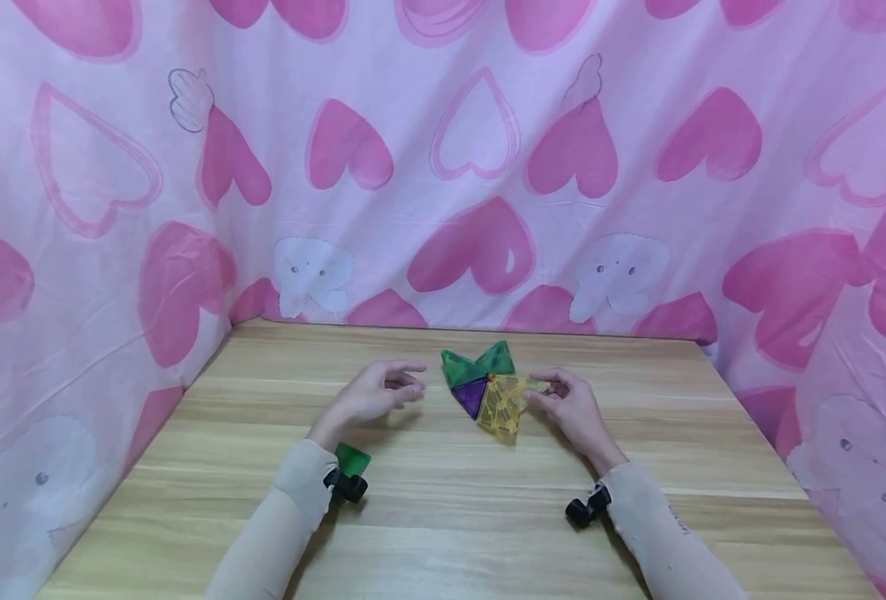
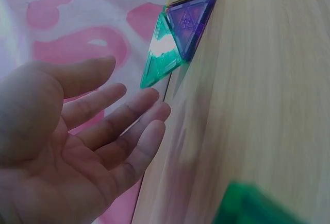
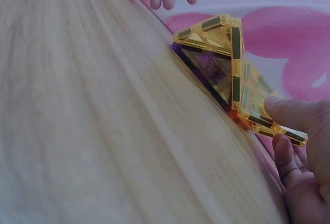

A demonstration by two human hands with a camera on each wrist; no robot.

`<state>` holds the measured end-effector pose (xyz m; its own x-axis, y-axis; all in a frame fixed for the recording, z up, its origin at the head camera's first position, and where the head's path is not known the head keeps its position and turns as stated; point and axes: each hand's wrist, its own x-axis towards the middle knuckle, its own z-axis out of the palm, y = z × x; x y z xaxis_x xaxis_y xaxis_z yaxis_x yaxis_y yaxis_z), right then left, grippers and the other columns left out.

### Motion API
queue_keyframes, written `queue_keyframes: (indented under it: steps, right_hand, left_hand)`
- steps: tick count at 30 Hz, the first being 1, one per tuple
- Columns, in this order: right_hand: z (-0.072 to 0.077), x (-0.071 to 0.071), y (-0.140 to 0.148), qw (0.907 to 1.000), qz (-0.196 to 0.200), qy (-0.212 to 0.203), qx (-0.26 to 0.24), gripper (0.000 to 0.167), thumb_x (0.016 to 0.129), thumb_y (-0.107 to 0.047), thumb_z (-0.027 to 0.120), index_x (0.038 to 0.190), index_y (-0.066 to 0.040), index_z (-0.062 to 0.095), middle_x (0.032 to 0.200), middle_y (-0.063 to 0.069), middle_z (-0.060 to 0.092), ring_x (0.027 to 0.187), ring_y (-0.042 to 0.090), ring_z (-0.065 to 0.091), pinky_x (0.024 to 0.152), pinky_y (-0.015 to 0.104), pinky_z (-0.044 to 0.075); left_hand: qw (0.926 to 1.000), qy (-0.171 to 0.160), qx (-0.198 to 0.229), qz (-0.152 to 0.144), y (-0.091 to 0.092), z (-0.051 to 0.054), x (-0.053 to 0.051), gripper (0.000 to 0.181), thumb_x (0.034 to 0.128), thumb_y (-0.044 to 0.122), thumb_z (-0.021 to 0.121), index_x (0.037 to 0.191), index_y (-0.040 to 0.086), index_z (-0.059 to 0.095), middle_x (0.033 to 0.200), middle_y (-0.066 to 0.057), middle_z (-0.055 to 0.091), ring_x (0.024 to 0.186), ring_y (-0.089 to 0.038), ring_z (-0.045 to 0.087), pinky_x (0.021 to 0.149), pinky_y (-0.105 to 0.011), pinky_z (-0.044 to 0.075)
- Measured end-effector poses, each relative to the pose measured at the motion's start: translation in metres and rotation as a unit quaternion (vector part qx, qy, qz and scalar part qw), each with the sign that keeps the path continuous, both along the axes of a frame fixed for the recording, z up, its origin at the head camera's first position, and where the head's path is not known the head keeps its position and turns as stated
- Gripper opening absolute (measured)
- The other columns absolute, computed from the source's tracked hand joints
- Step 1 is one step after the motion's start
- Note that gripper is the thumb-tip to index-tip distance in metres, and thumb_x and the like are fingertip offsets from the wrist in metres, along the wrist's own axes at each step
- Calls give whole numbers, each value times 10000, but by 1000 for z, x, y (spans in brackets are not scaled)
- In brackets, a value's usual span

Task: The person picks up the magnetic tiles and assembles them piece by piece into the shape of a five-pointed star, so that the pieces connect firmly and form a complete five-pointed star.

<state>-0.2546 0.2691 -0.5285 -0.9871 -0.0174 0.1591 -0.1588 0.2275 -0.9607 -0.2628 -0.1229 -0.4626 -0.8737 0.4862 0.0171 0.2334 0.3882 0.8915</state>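
Note:
In the head view, joined magnetic tiles stand at the middle of the table: two green triangles, a purple triangle [image 1: 469, 397] and yellow tiles [image 1: 499, 407]. The left green tile [image 1: 459, 369] and right green tile [image 1: 498, 358] point upward like two peaks. My right hand [image 1: 576, 410] pinches a yellow tile [image 3: 253, 87] at the cluster's right side, thumb on its face. To the left, my left hand [image 1: 377, 390] hovers apart from the tiles, fingers loosely spread, palm visible in the left wrist view, holding nothing. How the tiles join at the back is hidden.
Another green tile [image 1: 352, 458] lies on the wooden table [image 1: 458, 525] beside my left wrist, partly covered by the wrist camera [image 1: 347, 485]. A pink curtain [image 1: 473, 242] with hearts hangs along the table's back edge and both sides.

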Motion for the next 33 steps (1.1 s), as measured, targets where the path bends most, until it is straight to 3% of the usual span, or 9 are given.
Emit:
queue_keyframes:
  steps: [7, 10, 14, 16, 19, 22, 26, 30, 33]
  right_hand:
    - [1, 1, 5, 9997, -119, -74, -182, 455, 955, -103, 894, 1356, 17, 716, 954, 71, 682, 791, 101, 607, 650, 203, 545]
    - [1, 1, 9, 9996, -119, -147, -200, 457, 967, -113, 886, 1368, 16, 708, 898, 44, 662, 770, 98, 591, 630, 209, 533]
    - [3, 2, 13, 9996, -165, -189, -140, 472, 978, -131, 880, 1384, 21, 695, 925, 35, 687, 801, 97, 614, 656, 211, 548]
    - [3, 1, 15, 9995, -216, -179, -111, 473, 975, -131, 882, 1381, 23, 696, 939, 52, 687, 811, 100, 618, 667, 209, 550]
    - [2, 1, 16, 9995, -260, -180, -58, 474, 974, -130, 881, 1379, 28, 694, 996, 91, 702, 829, 105, 631, 689, 210, 561]
    - [1, 1, 17, 9995, -261, -183, -27, 480, 976, -135, 879, 1383, 32, 687, 1044, 136, 711, 842, 111, 642, 704, 215, 572]
    - [3, 2, 16, 9994, -264, -208, -80, 487, 980, -126, 873, 1394, 38, 678, 1060, 147, 714, 850, 119, 640, 704, 218, 571]
    - [4, 2, 14, 9994, -244, -221, -126, 486, 989, -115, 863, 1406, 44, 672, 1026, 90, 715, 840, 120, 634, 686, 215, 564]
    - [3, 2, 15, 9994, -247, -207, -110, 474, 991, -114, 860, 1398, 43, 675, 993, 77, 702, 823, 113, 626, 669, 208, 553]
  left_hand:
    - [9996, 184, -109, 157, -21, -1, 10, 486, 1098, 195, 737, 1551, 56, 633, 1365, -154, 770, 1257, -289, 720, 1110, -515, 576]
    - [9984, -365, 163, 411, -33, 0, 19, 522, 1074, 195, 774, 1562, 83, 629, 1431, -149, 729, 1301, -298, 676, 1137, -495, 546]
    - [9892, -1154, 614, 657, -53, 0, 29, 582, 1025, 151, 829, 1571, 140, 626, 1509, -136, 660, 1341, -320, 616, 1135, -465, 529]
    - [9918, -1051, 483, 537, -64, -2, 31, 584, 1007, 139, 848, 1552, 127, 639, 1493, -128, 675, 1343, -331, 627, 1137, -480, 533]
    - [9982, -554, -8, 222, -79, -6, 31, 557, 987, 124, 865, 1506, 75, 671, 1433, -131, 726, 1310, -345, 663, 1120, -505, 560]
    - [9989, -106, -444, -91, -92, -9, 31, 522, 973, 80, 866, 1465, 33, 697, 1387, -139, 755, 1251, -338, 687, 1066, -431, 593]
    - [9962, 34, -708, -516, -106, -11, 35, 527, 956, 73, 873, 1459, 64, 716, 1391, -113, 747, 1231, -320, 658, 1026, -305, 571]
    - [9913, 186, -904, -938, -115, -15, 41, 665, 907, 199, 936, 1520, 144, 683, 1485, -81, 662, 1333, -340, 577, 1148, -378, 470]
    - [9892, 271, -1011, -1022, -114, -20, 42, 727, 870, 253, 967, 1533, 190, 676, 1538, -71, 604, 1376, -336, 536, 1184, -470, 410]
